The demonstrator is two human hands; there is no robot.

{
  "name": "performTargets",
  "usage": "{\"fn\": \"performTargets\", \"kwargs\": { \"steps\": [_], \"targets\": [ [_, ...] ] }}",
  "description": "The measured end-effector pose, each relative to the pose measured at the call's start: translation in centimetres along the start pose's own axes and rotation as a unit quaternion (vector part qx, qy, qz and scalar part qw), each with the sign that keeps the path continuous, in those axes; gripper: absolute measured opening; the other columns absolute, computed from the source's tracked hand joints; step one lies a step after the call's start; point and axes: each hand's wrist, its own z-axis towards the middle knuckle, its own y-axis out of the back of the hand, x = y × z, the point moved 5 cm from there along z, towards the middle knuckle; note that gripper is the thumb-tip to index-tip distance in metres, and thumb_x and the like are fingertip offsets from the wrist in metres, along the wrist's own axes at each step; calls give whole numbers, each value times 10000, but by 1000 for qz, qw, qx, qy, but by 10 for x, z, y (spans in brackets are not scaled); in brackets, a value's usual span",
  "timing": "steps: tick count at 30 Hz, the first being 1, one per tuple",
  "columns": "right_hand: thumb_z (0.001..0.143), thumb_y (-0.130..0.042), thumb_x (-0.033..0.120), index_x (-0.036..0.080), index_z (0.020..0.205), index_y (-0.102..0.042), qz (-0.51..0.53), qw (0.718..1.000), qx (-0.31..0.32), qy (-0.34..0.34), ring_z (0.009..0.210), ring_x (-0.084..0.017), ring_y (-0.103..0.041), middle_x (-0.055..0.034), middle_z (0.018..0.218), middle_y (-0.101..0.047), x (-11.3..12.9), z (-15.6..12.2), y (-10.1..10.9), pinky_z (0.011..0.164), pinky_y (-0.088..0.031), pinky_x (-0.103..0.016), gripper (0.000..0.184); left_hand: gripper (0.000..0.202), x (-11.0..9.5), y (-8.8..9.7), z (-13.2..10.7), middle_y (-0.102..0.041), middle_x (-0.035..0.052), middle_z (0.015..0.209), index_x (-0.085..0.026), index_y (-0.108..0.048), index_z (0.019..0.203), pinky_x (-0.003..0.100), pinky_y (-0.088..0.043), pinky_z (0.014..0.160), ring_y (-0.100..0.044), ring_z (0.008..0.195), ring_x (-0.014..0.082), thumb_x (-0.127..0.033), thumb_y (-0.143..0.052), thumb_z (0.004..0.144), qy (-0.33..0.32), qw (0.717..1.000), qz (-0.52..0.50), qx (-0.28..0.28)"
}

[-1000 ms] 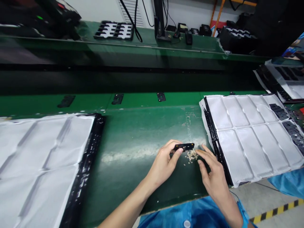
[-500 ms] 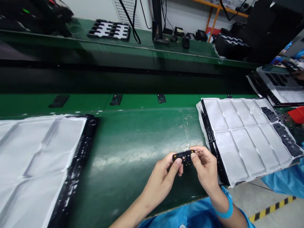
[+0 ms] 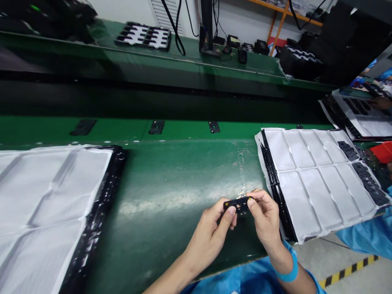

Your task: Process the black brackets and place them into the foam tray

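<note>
Both hands hold a small flat black plastic part (image 3: 237, 203) with yellow marks and cutouts, above the green table. My left hand (image 3: 212, 228) pinches its left end between thumb and fingers. At the other end, my right hand (image 3: 263, 214) grips it with thumb and fingertips. Small pale crumbs (image 3: 242, 191) lie on the table just behind the part. To the right of my right hand stands a stack of trays (image 3: 315, 179) with white lining, and several black parts (image 3: 369, 181) lie in its right-hand compartments.
Another white-lined tray stack (image 3: 55, 192) fills the left side. Flat black parts (image 3: 156, 127) lie spaced along a green strip (image 3: 183, 130) behind the table. A black tray (image 3: 143, 36) sits on the back shelf. At far right are another tray stack (image 3: 361, 114) and a red bin (image 3: 382, 152).
The black part stays in both hands, slightly turned. The parts on the green strip appear a little further right. The view has shifted slightly.
</note>
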Motion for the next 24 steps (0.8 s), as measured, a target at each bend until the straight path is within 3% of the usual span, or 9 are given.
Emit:
{"fn": "performTargets", "kwargs": {
  "steps": [13,24],
  "targets": [
    [944,-699,367,203,922,-751,-9,1000,20,3,773,-191,-678,-38,844,-729,2,1,2,691,-551,-284,173,374,10,-1,-6,-479,-49,660,-219,-495,830,257,-373,576,-451,585,139,-489,-404,1072,36,999,-2,12],
    [945,-670,350,212,875,-709,-14,1000,9,-11,686,-170,-603,-19,775,-669,-1,1,0,617,-500,-268,160,283,5,-3,-7,-466,-46,661,-224,-531,842,260,-353,571,-435,579,143,-384,-444,1058,3,999,32,-13]
  ]
}}
